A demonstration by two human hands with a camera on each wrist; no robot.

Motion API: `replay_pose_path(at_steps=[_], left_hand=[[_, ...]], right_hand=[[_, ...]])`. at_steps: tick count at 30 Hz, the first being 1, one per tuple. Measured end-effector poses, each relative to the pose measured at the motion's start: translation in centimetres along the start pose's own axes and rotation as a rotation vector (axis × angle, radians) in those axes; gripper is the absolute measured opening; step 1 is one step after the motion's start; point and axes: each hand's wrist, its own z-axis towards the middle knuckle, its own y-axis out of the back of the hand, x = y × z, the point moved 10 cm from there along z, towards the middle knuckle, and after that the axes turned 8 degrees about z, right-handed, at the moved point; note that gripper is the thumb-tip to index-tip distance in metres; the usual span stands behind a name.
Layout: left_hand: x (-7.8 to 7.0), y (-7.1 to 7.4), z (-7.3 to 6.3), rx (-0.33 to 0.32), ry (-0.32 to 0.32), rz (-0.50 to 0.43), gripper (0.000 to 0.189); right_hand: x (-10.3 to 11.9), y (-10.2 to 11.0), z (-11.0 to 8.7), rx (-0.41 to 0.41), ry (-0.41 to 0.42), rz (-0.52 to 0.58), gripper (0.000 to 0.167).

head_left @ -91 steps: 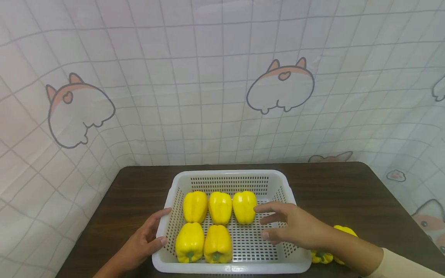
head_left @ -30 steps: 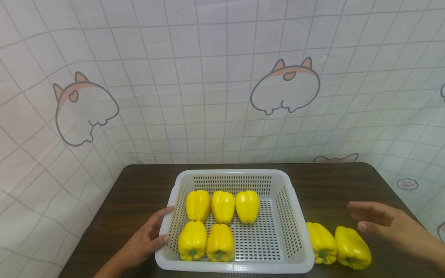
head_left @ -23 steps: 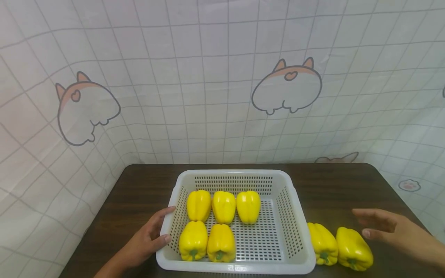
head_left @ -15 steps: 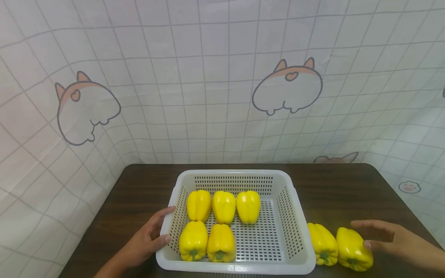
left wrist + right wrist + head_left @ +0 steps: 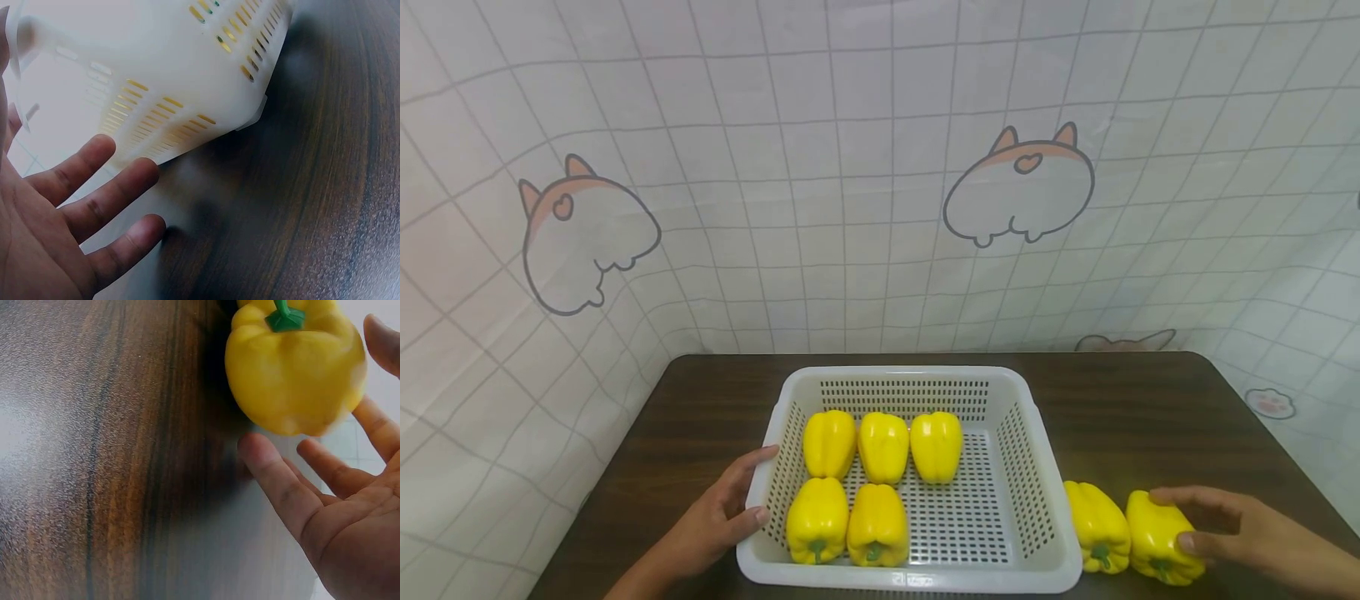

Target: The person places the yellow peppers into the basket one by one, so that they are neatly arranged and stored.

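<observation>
A white plastic basket [image 5: 985, 578] with slotted walls holds several yellow bell peppers [image 5: 877, 525], three in its back row and two in front. My left hand [image 5: 711, 510] rests at the basket's left side, thumb and index fingertip at the rim; in the left wrist view its other fingers [image 5: 115, 203] spread loosely beside the wall. Outside the basket, to its right, lie two more yellow bell peppers. My right hand [image 5: 1236, 529] reaches over the outer bell pepper [image 5: 1157, 537], thumb and fingertips right at its surface. The right wrist view shows this pepper's green stem [image 5: 285, 317] and relaxed fingers [image 5: 337, 472] around it.
The nearer loose bell pepper [image 5: 1096, 527] lies between the basket's right wall and the outer one. Everything stands on a dark wood-grain table [image 5: 1120, 417]. A white gridded cloth [image 5: 865, 183] with cartoon corgis hangs behind and at the sides.
My right hand has gone from over the basket to the right, then come down and left onto the outer bell pepper. My left hand has stayed at the basket's left rim.
</observation>
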Motion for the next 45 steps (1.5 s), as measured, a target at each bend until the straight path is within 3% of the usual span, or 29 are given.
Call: replay_pose_path(at_steps=[7, 12, 25, 34, 37, 45], left_hand=[[-0.1, -0.1, -0.1, 0.002, -0.004, 0.012, 0.068], [-0.2, 0.0, -0.1, -0.002, 0.000, 0.018, 0.068], [-0.3, -0.1, 0.0, 0.004, -0.020, 0.008, 0.069], [-0.8, -0.2, 0.0, 0.017, -0.082, -0.024, 0.069], [-0.8, -0.2, 0.0, 0.017, -0.074, -0.020, 0.069], [-0.6, -0.1, 0.0, 0.013, -0.052, -0.009, 0.069]], right_hand=[[-0.5, -0.6, 0.3, 0.037, -0.013, 0.070, 0.049], [-0.4, -0.7, 0.3, 0.043, -0.017, 0.060, 0.050], [-0.3, 0.0, 0.2, -0.069, -0.027, -0.095, 0.053], [-0.2, 0.5, 0.1, -0.095, -0.069, -0.063, 0.058], [0.1, 1.4, 0.1, -0.126, -0.038, -0.042, 0.056], [2.9, 4.0, -0.3, -0.240, 0.164, -0.078, 0.051]])
